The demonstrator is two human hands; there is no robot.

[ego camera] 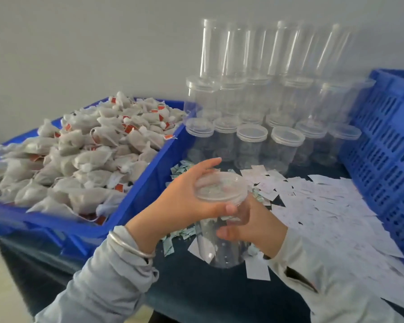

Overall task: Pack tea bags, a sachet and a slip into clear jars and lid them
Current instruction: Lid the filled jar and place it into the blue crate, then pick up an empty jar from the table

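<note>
A clear jar (222, 248) stands in front of me on the dark table, looking empty inside. My right hand (250, 229) grips its body. My left hand (187, 194) holds the clear lid (219, 190) at the jar's top, thumb at the near rim, fingers over the far side. White tea bags (79, 157) with red tags fill a blue tray (131, 206) on the left. Small green-printed sachets (180, 170) lie by the tray. White paper slips (324, 206) are strewn on the right.
Stacked lidded clear jars (266, 108) stand at the back against the grey wall. A blue slotted crate (387, 145) rises on the right. The dark table top (196, 287) shows near me.
</note>
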